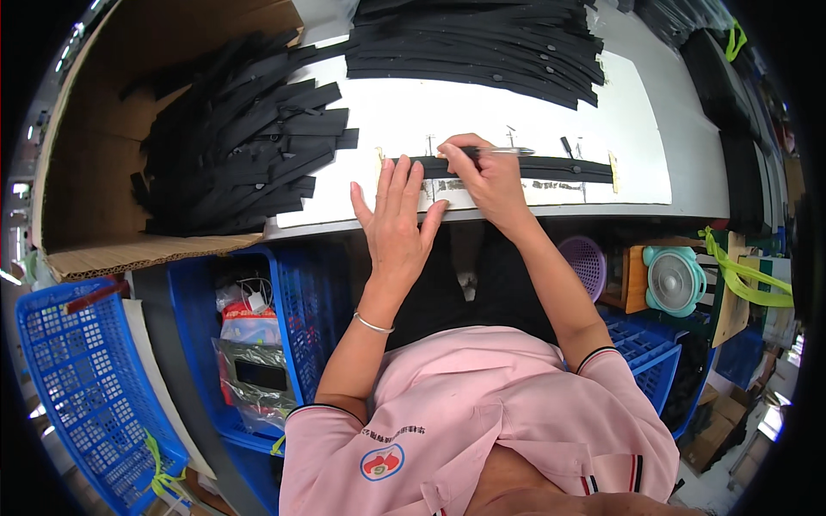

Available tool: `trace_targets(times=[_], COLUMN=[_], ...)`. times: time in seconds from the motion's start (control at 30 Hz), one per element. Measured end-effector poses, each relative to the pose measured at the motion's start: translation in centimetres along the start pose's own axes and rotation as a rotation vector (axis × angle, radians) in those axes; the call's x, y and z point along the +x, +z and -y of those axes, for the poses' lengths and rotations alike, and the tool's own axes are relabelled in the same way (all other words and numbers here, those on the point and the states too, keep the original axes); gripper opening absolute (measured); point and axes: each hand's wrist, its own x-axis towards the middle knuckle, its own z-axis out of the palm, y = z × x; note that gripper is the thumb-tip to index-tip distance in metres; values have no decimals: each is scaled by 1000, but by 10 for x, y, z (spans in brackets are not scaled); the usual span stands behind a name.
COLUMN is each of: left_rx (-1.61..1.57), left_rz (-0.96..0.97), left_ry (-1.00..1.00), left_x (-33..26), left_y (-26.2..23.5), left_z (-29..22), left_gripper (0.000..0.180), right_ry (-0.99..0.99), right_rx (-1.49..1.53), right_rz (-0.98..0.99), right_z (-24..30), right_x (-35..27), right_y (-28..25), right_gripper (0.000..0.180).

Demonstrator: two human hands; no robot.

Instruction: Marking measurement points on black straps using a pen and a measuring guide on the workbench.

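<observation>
A long black strap (551, 168) lies flat across a white board (482, 107) on the table. My left hand (397, 217) rests open, fingers spread, on the board's near edge, its fingertips at the strap's left end. My right hand (483, 170) is closed around a silver pen (503, 151), whose tip points right just above the strap. A thin bracelet circles my left wrist.
A stack of black straps (482, 43) sits at the board's far side. A cardboard box (95, 172) at left holds several more straps (241, 142). Below the table are blue crates (82, 370), a purple basket (585, 262) and a small teal fan (675, 279).
</observation>
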Motion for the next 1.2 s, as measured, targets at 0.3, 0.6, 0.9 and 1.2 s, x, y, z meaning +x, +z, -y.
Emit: trace_targets(times=[0.3, 0.6, 0.9, 1.2], left_rx=[-6, 14, 40, 20], left_rz=[-17, -17, -2, 12], left_ry=[-10, -14, -9, -4], left_x=[-1, -1, -1, 0], left_y=[-1, 0, -2, 0], left_z=[2, 1, 1, -1], left_gripper=[59, 59, 60, 61], right_ry=[-36, -110, -154, 15], right_rx=[-243, -321, -300, -16], right_rz=[60, 65, 120, 96], right_z=[-3, 3, -14, 13], right_x=[1, 1, 0, -11], right_y=[8, 6, 3, -22], right_gripper=[21, 22, 27, 24])
